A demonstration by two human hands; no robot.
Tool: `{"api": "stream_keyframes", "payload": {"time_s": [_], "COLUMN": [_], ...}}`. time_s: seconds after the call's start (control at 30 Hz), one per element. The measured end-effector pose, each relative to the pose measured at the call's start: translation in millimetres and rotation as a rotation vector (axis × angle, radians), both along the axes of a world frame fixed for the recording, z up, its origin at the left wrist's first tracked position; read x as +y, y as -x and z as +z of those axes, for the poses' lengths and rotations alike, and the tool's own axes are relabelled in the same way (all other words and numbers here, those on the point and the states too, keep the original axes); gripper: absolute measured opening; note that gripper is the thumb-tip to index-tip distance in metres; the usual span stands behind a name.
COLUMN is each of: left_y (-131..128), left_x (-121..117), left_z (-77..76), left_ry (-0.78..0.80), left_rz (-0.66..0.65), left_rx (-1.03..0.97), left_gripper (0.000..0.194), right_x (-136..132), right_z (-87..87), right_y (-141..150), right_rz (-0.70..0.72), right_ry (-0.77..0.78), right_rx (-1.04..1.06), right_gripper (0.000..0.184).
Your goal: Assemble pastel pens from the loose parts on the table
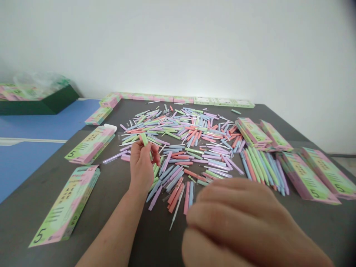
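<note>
My left hand [141, 165] is raised over the near left side of a wide pile of pastel pen parts [191, 128]. Its thumb and fingers pinch a light green pen barrel [144, 139], whose upper end sticks out above them. Close to the camera, my right hand [236, 218] is blurred, with its fingers curled closed. Whatever it may hold is hidden behind the knuckles. Between the hands lie coral, blue and purple barrels and a thin white pen refill [177, 207] on the dark table [111, 207].
Printed cardboard boxes lie on the left [66, 204] and right [310, 178]. More boxes [183, 99] line the back edge by the wall. A row of pens [263, 167] lies beside the right boxes. A dark green bin [55, 100] stands on a blue surface [30, 159].
</note>
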State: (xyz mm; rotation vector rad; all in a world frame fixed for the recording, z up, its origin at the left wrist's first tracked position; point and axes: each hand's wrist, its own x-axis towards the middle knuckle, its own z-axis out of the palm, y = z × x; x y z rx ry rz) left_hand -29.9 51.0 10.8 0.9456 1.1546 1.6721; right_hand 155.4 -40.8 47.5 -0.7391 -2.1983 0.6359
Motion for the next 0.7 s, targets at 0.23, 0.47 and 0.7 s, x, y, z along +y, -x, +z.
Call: {"api": "stream_keyframes", "payload": {"time_s": [0.23, 0.47, 0.7], "left_y": [0.4, 1.9, -0.2], "left_x": [1.0, 2.1, -0.3], "left_z": [-0.2, -4.6, -0.1], "left_ry": [-0.005, -0.024, -0.01], "left_rz": [-0.024, -0.035, -0.033], "left_rx": [-0.045, -0.053, -0.051], "left_gripper": [0.005, 0.006, 0.008], "right_x": [72.7, 93.5, 80.1], "right_z": [54.6, 0.3, -27.6], "right_y": [-4.6, -0.9, 5.8], "right_rz": [-0.395, -0.244, -0.345], "right_ry": [0.001, 0.233, 0.207], "right_rx": [-0.191, -0.785, -1.04], "right_gripper": [0.023, 0.021, 0.025]}}
